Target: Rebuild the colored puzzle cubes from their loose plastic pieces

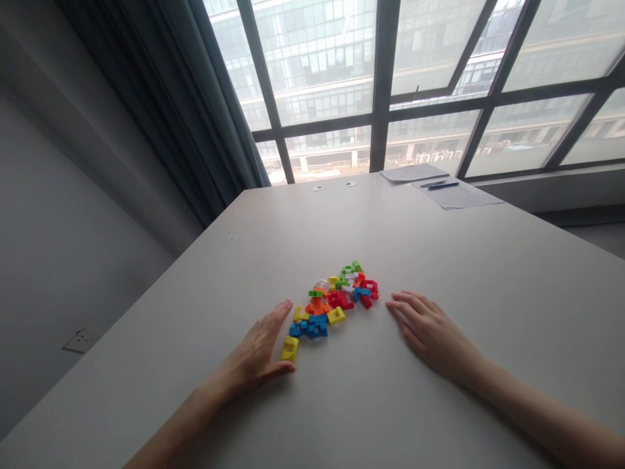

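A loose heap of small plastic pieces with openings in them lies on the white table (pixel 342 404). At its near left end is a yellow piece (pixel 290 348), between the thumb and fingers of my left hand (pixel 258 345), which is open on its edge beside the heap. Blue pieces (pixel 317 326) sit just beyond, with an orange piece (pixel 318 306) and red pieces (pixel 340 300) behind them. Green pieces (pixel 349 269) are at the far end. My right hand (pixel 427 326) rests palm down, fingers stretched out, a little right of the red piece (pixel 371 288), holding nothing.
Papers (pixel 415 172) with a dark pen (pixel 443 185) on them lie at the far right of the table. Two small white discs (pixel 318 189) are near the far edge. A dark curtain (pixel 195 117) hangs at the left, beside the windows (pixel 317 58).
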`<state>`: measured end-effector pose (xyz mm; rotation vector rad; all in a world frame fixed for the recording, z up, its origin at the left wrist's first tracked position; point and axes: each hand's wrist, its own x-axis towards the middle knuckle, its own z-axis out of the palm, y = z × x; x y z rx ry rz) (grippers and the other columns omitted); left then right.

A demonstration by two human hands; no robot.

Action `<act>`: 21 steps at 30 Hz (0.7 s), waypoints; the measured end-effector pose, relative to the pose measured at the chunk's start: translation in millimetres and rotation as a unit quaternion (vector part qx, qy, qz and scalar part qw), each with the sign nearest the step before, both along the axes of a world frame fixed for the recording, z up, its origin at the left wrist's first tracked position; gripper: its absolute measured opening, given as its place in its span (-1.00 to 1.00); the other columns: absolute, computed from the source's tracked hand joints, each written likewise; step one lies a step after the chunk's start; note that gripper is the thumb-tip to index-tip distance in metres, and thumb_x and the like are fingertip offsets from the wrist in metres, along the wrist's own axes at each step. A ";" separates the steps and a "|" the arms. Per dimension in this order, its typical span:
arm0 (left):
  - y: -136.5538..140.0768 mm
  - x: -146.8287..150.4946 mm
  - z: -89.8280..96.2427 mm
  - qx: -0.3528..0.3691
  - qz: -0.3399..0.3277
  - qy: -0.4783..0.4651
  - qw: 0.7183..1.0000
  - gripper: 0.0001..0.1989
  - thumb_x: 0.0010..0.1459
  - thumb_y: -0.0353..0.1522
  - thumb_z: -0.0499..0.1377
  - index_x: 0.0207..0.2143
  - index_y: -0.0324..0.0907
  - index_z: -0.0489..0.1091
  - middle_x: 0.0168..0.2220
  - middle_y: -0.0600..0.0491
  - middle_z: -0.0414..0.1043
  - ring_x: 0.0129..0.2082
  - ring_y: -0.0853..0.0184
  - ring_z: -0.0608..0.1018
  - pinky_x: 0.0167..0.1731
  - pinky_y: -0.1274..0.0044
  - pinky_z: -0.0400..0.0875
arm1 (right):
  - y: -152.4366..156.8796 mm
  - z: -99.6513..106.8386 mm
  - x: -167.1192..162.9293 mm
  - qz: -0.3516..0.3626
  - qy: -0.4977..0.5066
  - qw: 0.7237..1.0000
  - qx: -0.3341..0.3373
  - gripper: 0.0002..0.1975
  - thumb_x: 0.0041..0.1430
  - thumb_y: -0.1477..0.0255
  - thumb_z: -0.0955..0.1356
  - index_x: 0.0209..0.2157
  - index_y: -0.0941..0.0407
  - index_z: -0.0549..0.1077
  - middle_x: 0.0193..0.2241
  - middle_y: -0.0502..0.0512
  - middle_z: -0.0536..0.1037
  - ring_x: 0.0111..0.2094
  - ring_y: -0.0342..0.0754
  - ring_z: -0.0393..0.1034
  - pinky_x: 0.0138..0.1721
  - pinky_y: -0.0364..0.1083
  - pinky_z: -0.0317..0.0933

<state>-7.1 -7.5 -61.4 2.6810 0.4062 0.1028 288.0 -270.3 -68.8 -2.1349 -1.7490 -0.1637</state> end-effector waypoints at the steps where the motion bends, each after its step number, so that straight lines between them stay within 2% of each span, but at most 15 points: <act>1: 0.3 3.8 -1.0 0.015 -0.001 0.007 1.000 0.04 0.04 0.09 0.17 0.38 -0.01 -0.32 0.38 -0.11 -0.13 0.34 -0.05 0.06 0.29 0.18 0.03 | 0.1 -0.5 0.1 -0.001 0.001 1.000 0.000 -0.61 0.26 0.48 0.20 0.10 0.07 0.35 0.11 0.18 0.38 0.15 0.04 0.22 0.14 0.10 0.20; 5: -4.5 30.0 3.5 0.049 -0.010 0.026 0.998 0.03 0.07 0.16 0.06 0.38 -0.21 -0.26 0.35 -0.25 -0.07 0.35 -0.05 0.04 0.29 0.15 -0.02 | 1.0 -1.2 -0.6 -0.002 0.007 1.000 0.001 -0.61 0.23 0.48 0.22 0.09 0.07 0.36 0.11 0.18 0.39 0.16 0.06 0.22 0.14 0.12 0.20; 7: -8.7 44.2 6.9 0.053 -0.012 0.046 0.997 0.06 0.06 0.19 0.04 0.37 -0.28 -0.23 0.36 -0.28 -0.11 0.36 -0.04 0.00 0.29 0.14 -0.04 | 0.8 -0.7 -1.3 -0.002 0.019 1.000 0.005 -0.61 0.24 0.47 0.21 0.09 0.06 0.36 0.11 0.17 0.39 0.16 0.06 0.22 0.15 0.12 0.19; 10: -13.6 61.4 8.3 0.054 -0.017 0.045 0.997 0.06 0.04 0.19 0.05 0.37 -0.27 -0.22 0.36 -0.29 -0.12 0.36 -0.04 -0.01 0.29 0.14 -0.03 | -0.3 0.6 0.5 -0.001 0.067 0.998 0.009 -0.63 0.25 0.43 0.21 0.07 0.02 0.39 0.11 0.16 0.40 0.16 0.07 0.22 0.16 0.15 0.17; 14: -15.8 74.2 4.8 0.045 -0.018 0.005 0.999 0.07 -0.01 0.16 0.15 0.36 -0.21 -0.19 0.35 -0.28 -0.06 0.34 -0.05 0.05 0.28 0.17 0.02 | 6.8 2.6 13.5 -0.009 0.210 0.977 0.031 -0.65 0.25 0.34 0.22 0.04 0.01 0.40 0.11 0.14 0.40 0.12 0.06 0.30 0.12 0.10 0.23; 17: -15.8 77.0 1.8 0.037 -0.007 -0.026 0.999 0.12 -0.05 0.10 0.24 0.37 -0.18 -0.22 0.34 -0.27 -0.02 0.32 -0.05 0.11 0.26 0.18 0.07 | 31.8 6.2 28.5 -0.005 0.299 0.954 0.032 -0.61 0.26 0.25 0.21 0.08 0.02 0.36 0.10 0.14 0.41 0.07 0.06 0.35 0.07 0.07 0.27; 21: -15.1 76.0 -1.4 0.037 0.000 -0.053 0.998 0.16 -0.06 0.05 0.29 0.37 -0.14 -0.31 0.34 -0.27 -0.04 0.31 -0.05 0.15 0.24 0.19 0.11 | 88.9 14.4 41.1 -0.014 0.320 0.947 0.011 -0.51 0.27 0.16 0.19 0.15 0.06 0.31 0.13 0.18 0.40 0.12 0.10 0.31 0.13 0.11 0.19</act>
